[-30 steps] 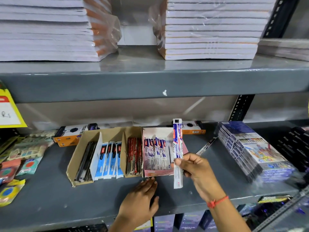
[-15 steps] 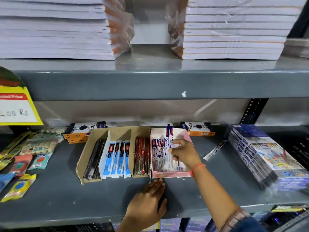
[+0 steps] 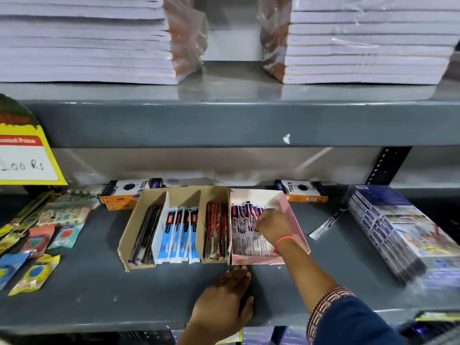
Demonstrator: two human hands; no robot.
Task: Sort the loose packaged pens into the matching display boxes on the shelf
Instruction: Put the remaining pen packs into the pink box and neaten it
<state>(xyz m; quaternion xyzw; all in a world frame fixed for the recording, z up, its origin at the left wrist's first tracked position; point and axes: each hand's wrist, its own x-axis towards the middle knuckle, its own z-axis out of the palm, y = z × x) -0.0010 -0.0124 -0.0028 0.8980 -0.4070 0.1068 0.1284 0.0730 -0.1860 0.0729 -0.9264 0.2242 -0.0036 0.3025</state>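
Note:
My right hand (image 3: 273, 226) reaches into the pink display box (image 3: 297, 220), its fingers curled on a blue-and-white packaged pen (image 3: 252, 215) among the matching packs (image 3: 239, 220) standing there. My left hand (image 3: 224, 300) lies flat on the grey shelf (image 3: 99, 290) just in front of that box, holding nothing. Left of the pink box, a brown cardboard box (image 3: 132, 232) holds black pens (image 3: 145, 235), blue packs (image 3: 179, 232) and red packs (image 3: 216, 230) in separate sections. One loose packaged pen (image 3: 326, 224) lies on the shelf to the right of the pink box.
A wrapped stack of colour-set boxes (image 3: 393, 232) stands at the right. Orange-and-white boxes (image 3: 129, 192) sit at the back. Small packets (image 3: 37, 245) lie at the left under a yellow price sign (image 3: 25, 155). Notebook stacks (image 3: 87, 38) fill the upper shelf.
My right hand carried the packaged pen from in front of the pink box into it and has sunk lower among the packs. The left hand stayed in place on the shelf.

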